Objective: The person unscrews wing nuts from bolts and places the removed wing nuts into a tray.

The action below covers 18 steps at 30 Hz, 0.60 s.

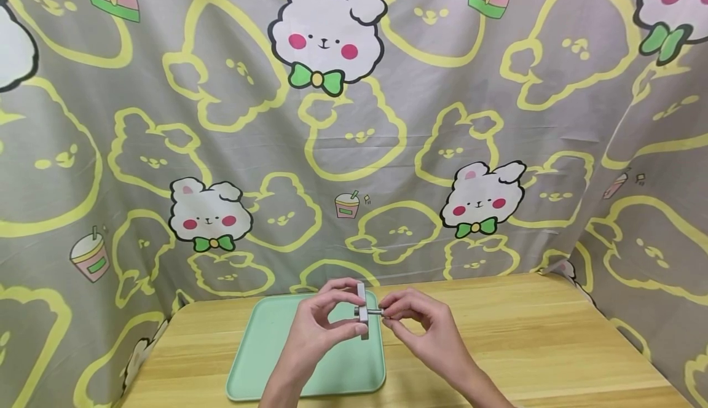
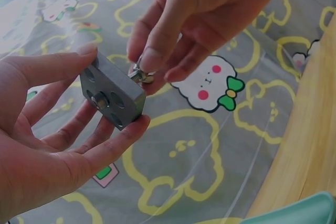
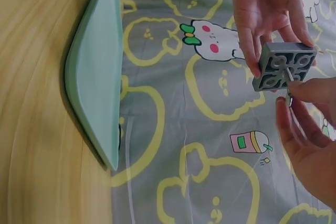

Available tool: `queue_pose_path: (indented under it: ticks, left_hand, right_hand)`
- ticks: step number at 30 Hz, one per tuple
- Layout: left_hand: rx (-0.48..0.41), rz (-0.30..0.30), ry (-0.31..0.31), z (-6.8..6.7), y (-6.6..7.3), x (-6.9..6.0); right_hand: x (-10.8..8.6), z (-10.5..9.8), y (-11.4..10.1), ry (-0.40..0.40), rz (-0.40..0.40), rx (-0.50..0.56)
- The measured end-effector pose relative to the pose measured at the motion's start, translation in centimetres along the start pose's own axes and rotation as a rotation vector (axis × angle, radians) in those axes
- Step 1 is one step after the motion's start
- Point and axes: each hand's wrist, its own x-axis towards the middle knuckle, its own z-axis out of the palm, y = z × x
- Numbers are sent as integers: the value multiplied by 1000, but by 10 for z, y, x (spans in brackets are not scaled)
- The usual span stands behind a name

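A square grey block (image 1: 363,329) is held upright by its edges between the fingertips and thumb of my left hand (image 1: 318,325), above the tray. Round holes show near its corners in the left wrist view; the other face, ribbed and hollowed, appears in the right wrist view. A silver metal rod (image 1: 375,312), perhaps a bolt, passes through the block's centre, and its short end (image 2: 100,100) sticks out toward my left palm. On the opposite side, my right hand (image 1: 428,322) pinches the rod's outer end between thumb and fingers. Those fingers partly hide a shiny metal piece (image 2: 142,75) there.
A light green tray (image 1: 260,359) lies on the wooden table (image 1: 531,340), below and left of the hands. Behind the table hangs a grey curtain (image 1: 398,193) with cartoon prints, which also closes off both sides.
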Motion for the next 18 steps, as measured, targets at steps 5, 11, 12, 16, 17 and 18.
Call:
queue_pose_path:
  ticks: [5, 11, 12, 16, 17, 18]
  left_hand:
    - [4, -10, 9, -1, 1, 0]
    - [2, 2, 7, -2, 0, 0]
    - [2, 4, 8, -2, 0, 0]
    - [0, 9, 12, -2, 0, 0]
    - [1, 8, 14, -2, 0, 0]
    - [0, 9, 14, -2, 0, 0]
  right_hand:
    - [1, -1, 6, 2, -221, -164]
    - [2, -1, 9, 2, -290, -226]
    - [2, -1, 8, -5, -271, -200]
    - [2, -2, 2, -40, -117, -27]
    - [2, -3, 0, -45, -64, 19]
    - [3, -3, -1, -44, -19, 53]
